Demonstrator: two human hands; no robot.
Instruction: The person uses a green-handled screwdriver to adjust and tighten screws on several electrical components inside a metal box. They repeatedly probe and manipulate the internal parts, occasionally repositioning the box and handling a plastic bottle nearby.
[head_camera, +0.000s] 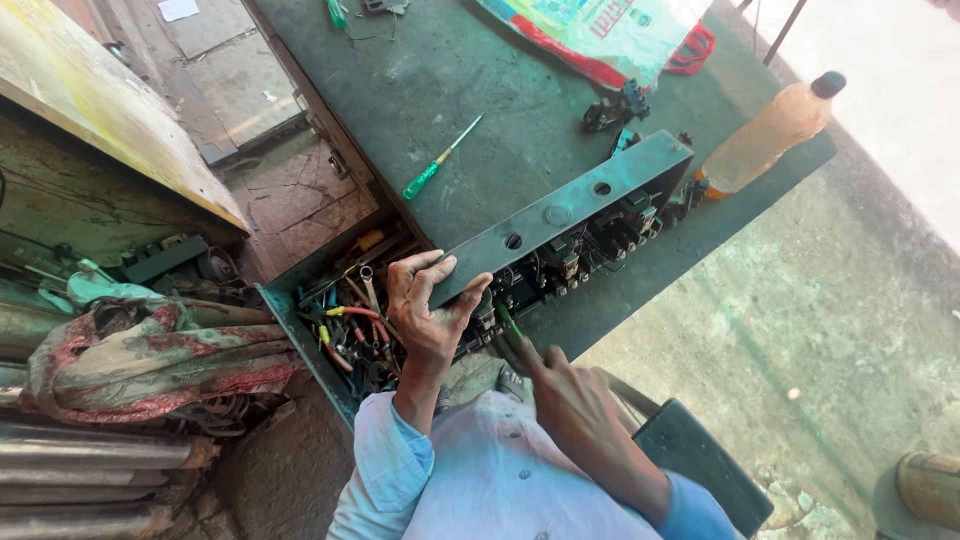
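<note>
A long dark metal electrical panel (560, 215) with round holes and black terminal blocks lies tilted on the green metal table (450, 80). My left hand (428, 305) grips the panel's near end, fingers wrapped over its edge. My right hand (565, 400) holds a green-handled screwdriver (510, 325) whose tip points into the terminals under the panel's near end. My light blue sleeves fill the bottom of the view.
An open drawer (345, 320) of tools and coloured wires sits left of my hand. On the table lie a second green screwdriver (440, 160), a black clamp (615, 108), an orange bottle (770, 135) and a printed sack (600, 35). Cloth (150, 355) and pipes (90, 470) lie left.
</note>
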